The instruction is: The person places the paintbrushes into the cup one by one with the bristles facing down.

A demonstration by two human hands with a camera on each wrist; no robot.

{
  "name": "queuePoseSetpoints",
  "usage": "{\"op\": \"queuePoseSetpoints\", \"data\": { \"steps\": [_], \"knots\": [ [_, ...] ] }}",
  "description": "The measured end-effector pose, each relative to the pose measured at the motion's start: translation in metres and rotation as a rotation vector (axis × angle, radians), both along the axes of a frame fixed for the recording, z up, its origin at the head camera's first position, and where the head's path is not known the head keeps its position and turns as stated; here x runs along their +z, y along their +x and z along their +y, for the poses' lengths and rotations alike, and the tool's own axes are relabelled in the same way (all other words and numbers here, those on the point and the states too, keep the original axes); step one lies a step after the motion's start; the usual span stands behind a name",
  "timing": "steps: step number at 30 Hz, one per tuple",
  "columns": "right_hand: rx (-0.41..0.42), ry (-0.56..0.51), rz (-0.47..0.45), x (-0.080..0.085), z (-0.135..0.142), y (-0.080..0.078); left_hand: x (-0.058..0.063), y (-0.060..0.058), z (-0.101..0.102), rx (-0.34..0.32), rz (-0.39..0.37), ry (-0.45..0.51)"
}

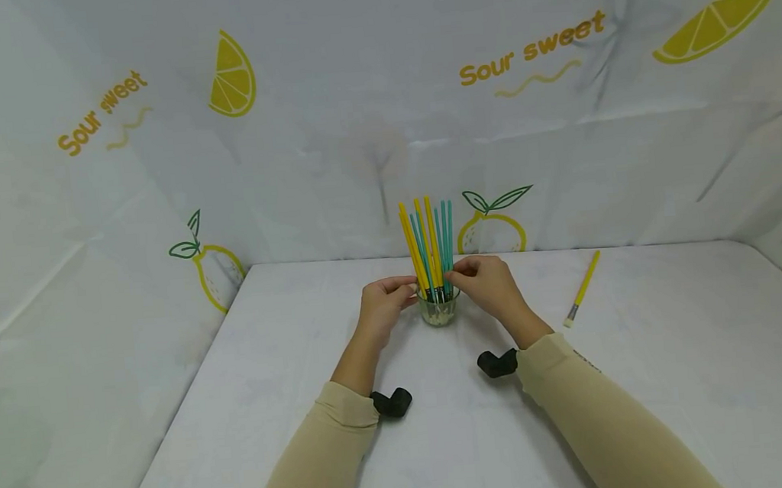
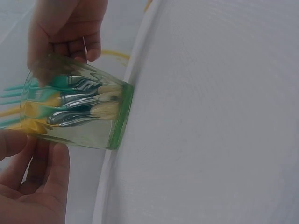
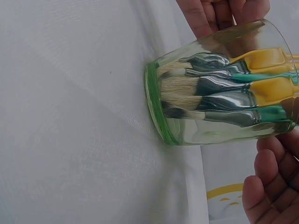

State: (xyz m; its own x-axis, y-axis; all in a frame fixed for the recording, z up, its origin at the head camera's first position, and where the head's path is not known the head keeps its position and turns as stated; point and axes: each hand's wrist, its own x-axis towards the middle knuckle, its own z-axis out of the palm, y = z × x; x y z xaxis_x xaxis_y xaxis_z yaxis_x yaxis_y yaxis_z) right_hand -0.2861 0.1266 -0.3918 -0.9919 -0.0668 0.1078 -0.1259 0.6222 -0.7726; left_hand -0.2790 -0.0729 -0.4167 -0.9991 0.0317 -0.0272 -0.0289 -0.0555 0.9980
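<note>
A small clear greenish glass cup point(image 1: 439, 317) stands upright on the table, holding several yellow and teal paintbrushes point(image 2: 79, 100) bristles down. My left hand point(image 1: 384, 306) is at the cup's left side, its thumb and bent fingertips at the rim. From the right, my right hand point(image 1: 494, 286) reaches to the rim, thumb and forefinger pinching at a teal paintbrush point(image 1: 451, 239). In the right wrist view, pale bristles and metal ferrules show through the glass cup point(image 3: 187, 133). Exactly where the fingertips touch is partly hidden.
A loose yellow paintbrush point(image 1: 583, 286) lies on the white table point(image 1: 240, 424), right of the cup, bristles toward me. White cloth point(image 1: 351, 86) with printed lemons hangs behind. Black wrist cameras point(image 1: 393, 403) stick out from both sleeves.
</note>
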Motion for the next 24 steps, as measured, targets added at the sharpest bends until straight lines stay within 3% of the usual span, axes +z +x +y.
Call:
{"op": "queuePoseSetpoints", "data": {
  "steps": [12, 24],
  "knots": [
    [0.005, 0.034, 0.039, 0.009, 0.014, 0.001, -0.001, 0.0, 0.0, 0.017, -0.014, 0.002],
    [-0.105, 0.09, -0.076, 0.022, 0.091, 0.002, -0.001, -0.001, 0.001, 0.014, -0.023, -0.001]
  ]
}}
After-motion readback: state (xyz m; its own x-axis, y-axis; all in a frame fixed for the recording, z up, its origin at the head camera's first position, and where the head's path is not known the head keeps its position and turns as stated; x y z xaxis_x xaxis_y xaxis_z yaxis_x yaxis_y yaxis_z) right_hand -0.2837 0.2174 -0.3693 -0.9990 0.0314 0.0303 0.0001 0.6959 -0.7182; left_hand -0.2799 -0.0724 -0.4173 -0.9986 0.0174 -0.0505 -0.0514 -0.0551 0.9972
